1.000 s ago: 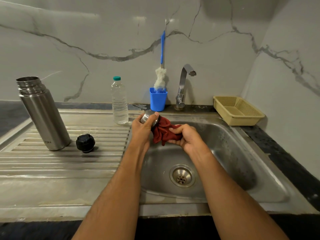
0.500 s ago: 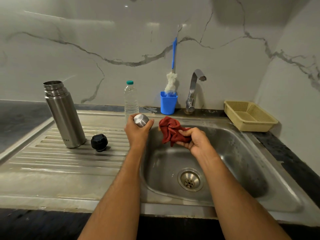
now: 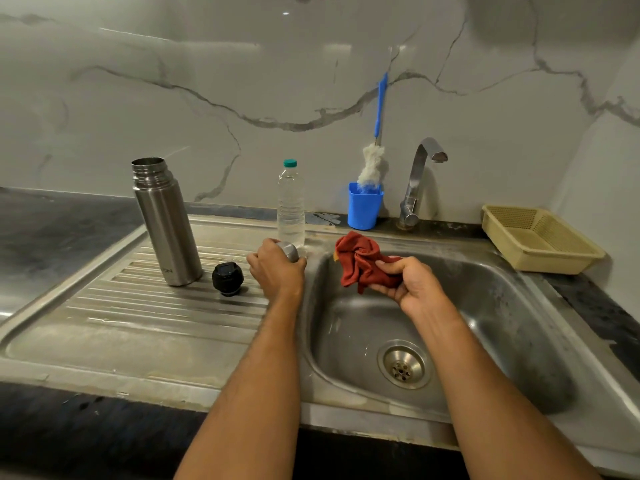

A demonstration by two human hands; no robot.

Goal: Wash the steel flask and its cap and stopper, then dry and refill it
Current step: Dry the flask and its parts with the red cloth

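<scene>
The open steel flask (image 3: 166, 221) stands upright on the ribbed drainboard (image 3: 138, 306), left of centre. Its black stopper (image 3: 227, 278) lies just right of the flask's base. My left hand (image 3: 275, 270) grips the steel cap (image 3: 289, 250) at the drainboard's right edge, close in front of the water bottle. My right hand (image 3: 403, 282) holds a crumpled red cloth (image 3: 360, 263) over the sink basin (image 3: 485, 323), apart from the cap.
A clear water bottle (image 3: 291, 206) with a green lid stands behind my left hand. A blue cup (image 3: 364, 206) with a bottle brush (image 3: 374, 161) and the tap (image 3: 417, 181) are at the back. A yellow basket (image 3: 540, 239) sits at the right.
The cloth has come off the cap. My left hand carried the cap left toward the drainboard, while my right hand kept the cloth over the basin.
</scene>
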